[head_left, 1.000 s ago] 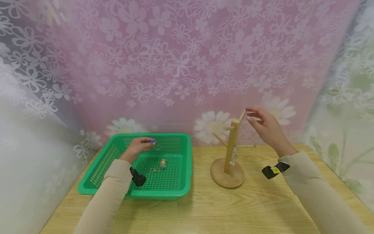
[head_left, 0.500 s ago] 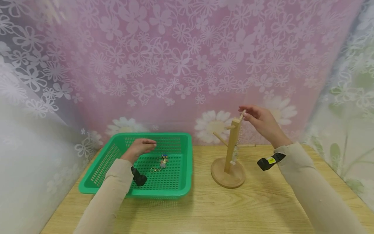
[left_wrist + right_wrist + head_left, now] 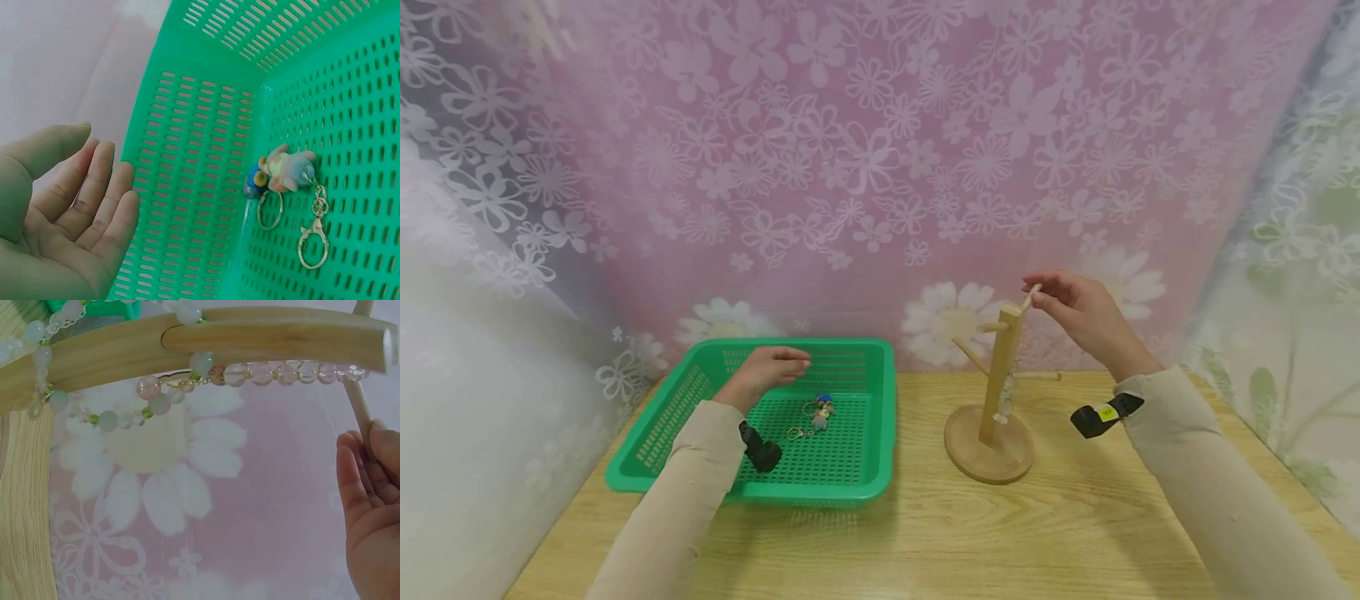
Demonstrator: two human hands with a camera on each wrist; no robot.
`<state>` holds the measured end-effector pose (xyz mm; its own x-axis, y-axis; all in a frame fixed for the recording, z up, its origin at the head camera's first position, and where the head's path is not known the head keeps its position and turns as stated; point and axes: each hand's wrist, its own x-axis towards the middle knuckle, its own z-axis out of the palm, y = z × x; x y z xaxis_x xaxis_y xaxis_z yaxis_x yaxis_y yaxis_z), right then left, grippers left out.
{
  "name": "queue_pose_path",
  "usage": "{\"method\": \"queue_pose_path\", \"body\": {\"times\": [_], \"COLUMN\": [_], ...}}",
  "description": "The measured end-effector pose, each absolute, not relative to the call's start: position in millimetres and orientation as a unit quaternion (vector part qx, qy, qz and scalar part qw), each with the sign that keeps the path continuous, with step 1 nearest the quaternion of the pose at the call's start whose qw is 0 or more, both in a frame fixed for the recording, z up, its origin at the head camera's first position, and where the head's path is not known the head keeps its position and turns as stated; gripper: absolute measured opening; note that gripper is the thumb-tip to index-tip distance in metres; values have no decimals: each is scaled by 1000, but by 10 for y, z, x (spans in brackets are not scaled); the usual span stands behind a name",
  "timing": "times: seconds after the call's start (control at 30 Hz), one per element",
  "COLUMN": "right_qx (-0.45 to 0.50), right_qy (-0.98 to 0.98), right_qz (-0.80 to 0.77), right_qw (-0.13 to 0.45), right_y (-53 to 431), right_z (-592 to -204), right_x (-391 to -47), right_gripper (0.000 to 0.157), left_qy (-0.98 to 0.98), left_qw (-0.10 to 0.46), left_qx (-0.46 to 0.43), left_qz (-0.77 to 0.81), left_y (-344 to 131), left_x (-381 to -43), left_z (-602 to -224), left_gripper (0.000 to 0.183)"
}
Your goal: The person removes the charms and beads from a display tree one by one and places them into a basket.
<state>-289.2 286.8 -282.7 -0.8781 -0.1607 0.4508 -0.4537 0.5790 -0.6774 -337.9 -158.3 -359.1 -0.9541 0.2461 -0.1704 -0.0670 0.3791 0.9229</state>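
Observation:
My left hand hovers over the green basket; it holds nothing, and in the left wrist view its fingers are gently bent. Below it, two figure keychains lie together on the basket floor: a blue one with a ring and a pink-and-grey one with a clasp. With my right hand I pinch the upper peg of a wooden stand between thumb and fingers. Strings of pale green and white beads and pink beads hang about the stand's post.
The stand's round base rests on the wood-grain table, right of the basket. Other pegs, such as the lower right peg, stick out from the post. A floral curtain hangs behind.
My left hand has let go of the blue keychain, which now lies beside the other in the basket. My right hand has moved from the peg's tip to pinch the peg.

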Motion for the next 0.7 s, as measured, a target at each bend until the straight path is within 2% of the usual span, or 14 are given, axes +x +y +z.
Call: {"method": "queue_pose_path", "body": {"times": [0.37, 0.7], "right_qx": [202, 174], "right_qy": [-858, -852], "right_qz": [422, 429], "right_qw": [211, 245], "right_y": [2931, 2992], "right_z": [-2859, -2911], "right_x": [-2792, -2730], "right_gripper": [24, 20], "left_qy": [818, 818], "left_qw": [136, 133], "left_qx": [77, 95], "left_qz": [553, 551], "left_y": [-1497, -1386], "left_x": [-3332, -3215], "left_z": [-3525, -3427], "left_gripper": [44, 43]}}
